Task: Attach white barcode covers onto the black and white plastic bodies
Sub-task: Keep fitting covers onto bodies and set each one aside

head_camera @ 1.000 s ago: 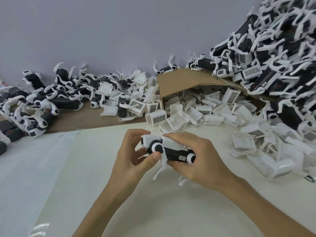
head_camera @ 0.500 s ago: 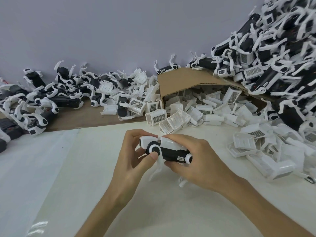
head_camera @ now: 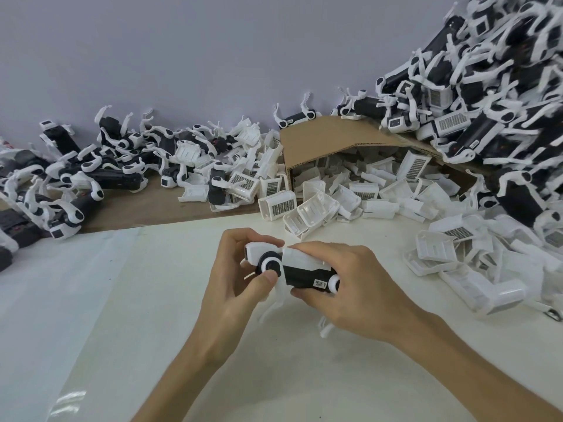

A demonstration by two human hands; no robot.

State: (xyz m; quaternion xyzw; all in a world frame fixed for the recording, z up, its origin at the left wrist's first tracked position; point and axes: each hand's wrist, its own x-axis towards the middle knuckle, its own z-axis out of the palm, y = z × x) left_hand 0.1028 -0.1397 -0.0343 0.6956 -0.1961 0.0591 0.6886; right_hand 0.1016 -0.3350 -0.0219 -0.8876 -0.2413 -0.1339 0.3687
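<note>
Hands meet over the white table (head_camera: 152,300), where we hold one black and white body (head_camera: 304,274) in front of us. Our left hand (head_camera: 231,287) grips its front end, thumb on a round white disc. Our right hand (head_camera: 359,290) wraps the rear, its fingers (head_camera: 316,246) pressing the white cover (head_camera: 300,258) that sits on top of the body. Behind, a tipped cardboard box (head_camera: 320,138) spills loose covers (head_camera: 365,196) onto the table. A heap of bodies (head_camera: 91,172) lies at the left, and a taller pile of bodies (head_camera: 487,102) rises at the right.
</note>
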